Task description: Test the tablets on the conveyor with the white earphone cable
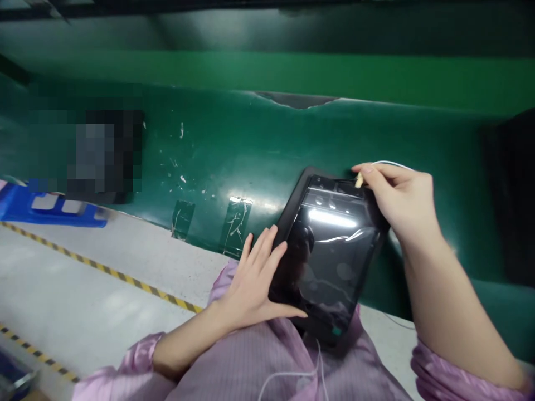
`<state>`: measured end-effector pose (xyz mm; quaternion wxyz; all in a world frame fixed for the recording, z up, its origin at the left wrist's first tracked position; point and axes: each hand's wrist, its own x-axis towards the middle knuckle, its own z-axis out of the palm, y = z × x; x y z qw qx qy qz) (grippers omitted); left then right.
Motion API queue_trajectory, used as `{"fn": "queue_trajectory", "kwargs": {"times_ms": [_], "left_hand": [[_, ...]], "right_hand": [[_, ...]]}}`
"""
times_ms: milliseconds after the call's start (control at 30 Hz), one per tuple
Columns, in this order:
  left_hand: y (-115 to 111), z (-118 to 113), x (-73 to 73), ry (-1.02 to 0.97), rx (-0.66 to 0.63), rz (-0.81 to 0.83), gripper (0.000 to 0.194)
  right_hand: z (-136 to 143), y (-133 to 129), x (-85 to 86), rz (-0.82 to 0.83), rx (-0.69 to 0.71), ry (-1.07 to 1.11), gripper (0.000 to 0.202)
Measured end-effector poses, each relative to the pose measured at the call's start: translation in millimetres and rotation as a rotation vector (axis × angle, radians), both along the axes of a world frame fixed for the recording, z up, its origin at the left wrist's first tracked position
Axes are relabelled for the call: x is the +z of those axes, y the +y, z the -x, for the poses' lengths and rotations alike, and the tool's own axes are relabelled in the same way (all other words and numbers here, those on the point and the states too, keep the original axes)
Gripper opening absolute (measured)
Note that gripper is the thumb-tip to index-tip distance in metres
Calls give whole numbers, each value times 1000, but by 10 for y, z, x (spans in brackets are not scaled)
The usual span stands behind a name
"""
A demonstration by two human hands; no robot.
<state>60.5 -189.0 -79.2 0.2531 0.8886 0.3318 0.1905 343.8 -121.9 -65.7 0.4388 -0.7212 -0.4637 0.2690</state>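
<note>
A black flat panel (334, 267), glossy like a screen and with a dark frame, lies tilted over the near edge of the green bench, against my body. Film-like wrinkles and light reflections show on its face. My left hand (259, 278) rests open along its left side, fingers spread and thumb at the lower edge. At the panel's top right, my right hand (397, 195) is closed in a pinch on a small pale-yellow piece (359, 179). A thin white cable (390, 163) arcs behind these fingers; whether it joins the yellow piece I cannot tell.
The green bench top (209, 145) has scuffs and taped patches near its front edge. A blurred dark object (121, 156) sits at left, above a blue plastic part (54, 211). A dark shape (514, 195) stands at right. White cord (288, 374) hangs over my clothing.
</note>
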Motion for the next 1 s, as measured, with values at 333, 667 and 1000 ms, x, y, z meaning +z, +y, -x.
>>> {"fn": "queue_trajectory", "kwargs": {"times_ms": [333, 667, 1000], "left_hand": [[217, 44, 154, 159, -545, -98, 54], [236, -7, 95, 48, -175, 146, 98], [298, -104, 113, 15, -99, 247, 94]], "right_hand": [[-29, -86, -59, 4, -21, 193, 58], [121, -905, 17, -83, -202, -167, 35], [384, -1108, -35, -44, -354, 116, 27]]}}
